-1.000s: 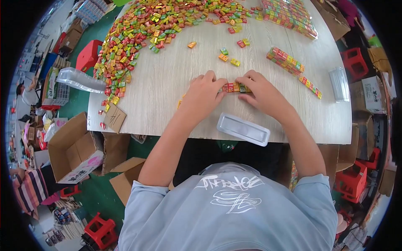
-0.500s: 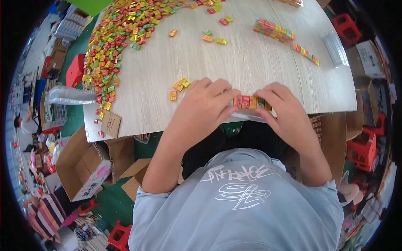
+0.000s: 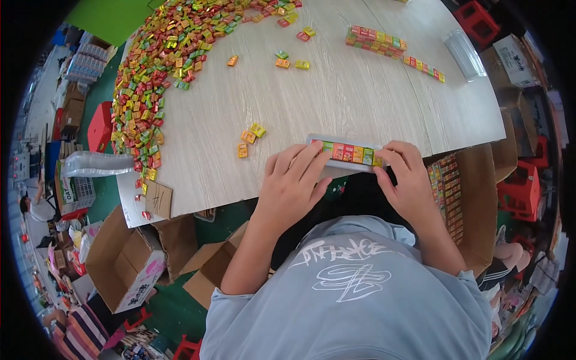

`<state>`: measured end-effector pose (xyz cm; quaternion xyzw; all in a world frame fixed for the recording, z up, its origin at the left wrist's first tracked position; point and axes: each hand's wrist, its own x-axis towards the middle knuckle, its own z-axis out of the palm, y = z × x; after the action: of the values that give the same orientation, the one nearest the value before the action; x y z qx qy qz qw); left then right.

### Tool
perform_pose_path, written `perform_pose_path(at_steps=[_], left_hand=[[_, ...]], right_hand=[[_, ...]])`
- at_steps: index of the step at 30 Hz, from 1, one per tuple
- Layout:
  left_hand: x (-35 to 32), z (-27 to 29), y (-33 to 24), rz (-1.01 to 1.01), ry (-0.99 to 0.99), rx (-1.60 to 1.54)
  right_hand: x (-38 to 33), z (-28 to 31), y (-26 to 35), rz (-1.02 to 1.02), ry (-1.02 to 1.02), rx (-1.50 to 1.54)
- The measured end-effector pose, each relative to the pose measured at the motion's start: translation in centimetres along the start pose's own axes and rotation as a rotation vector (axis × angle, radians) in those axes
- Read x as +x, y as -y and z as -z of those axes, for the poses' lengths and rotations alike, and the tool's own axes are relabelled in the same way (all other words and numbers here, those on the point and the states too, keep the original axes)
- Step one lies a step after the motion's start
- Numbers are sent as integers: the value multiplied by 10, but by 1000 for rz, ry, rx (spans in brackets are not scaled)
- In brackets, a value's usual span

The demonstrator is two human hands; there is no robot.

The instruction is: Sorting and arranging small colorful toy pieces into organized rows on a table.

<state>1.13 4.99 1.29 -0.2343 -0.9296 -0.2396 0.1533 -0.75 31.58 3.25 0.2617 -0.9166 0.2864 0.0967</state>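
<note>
A clear plastic tray lies at the table's near edge in front of me. Inside it runs a row of small coloured boxes in red, orange, green and yellow. My left hand reaches over the tray's left end, fingers stretched onto the row and thumb apart. Around the right end, the fingers and thumb of my right hand grip the tray beside the last box. Left of my hands lie a few loose yellow and orange boxes.
A large heap of small boxes covers the table's left side. Stacked rows stand at the far right, near empty clear trays. More trays jut over the left edge. A carton of packed rows stands at my right.
The row of boxes held between both hands has gone down into the clear tray. My left hand has loosened and its thumb has come away; the view has shifted slightly.
</note>
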Motion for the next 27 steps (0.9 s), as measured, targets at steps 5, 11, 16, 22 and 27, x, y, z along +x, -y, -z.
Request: perform_pose_path(at_steps=[5,11,16,22,27], left_hand=[[-9,-6,4,-3,-23,-2],[6,-2,8,26,-40,-37],[16,-1,15,31,34,-71],[16,-7,16,85,-12,-197],[16,-7,19,92,-5,-294]], right_hand=[[-1,-2,-2,24,9,-85],[9,-3,-1,32,60,-126],[14,0,-2,66,72,-122],[28,3,-5,22,190,54],[35,7,-3,-11,224,103]])
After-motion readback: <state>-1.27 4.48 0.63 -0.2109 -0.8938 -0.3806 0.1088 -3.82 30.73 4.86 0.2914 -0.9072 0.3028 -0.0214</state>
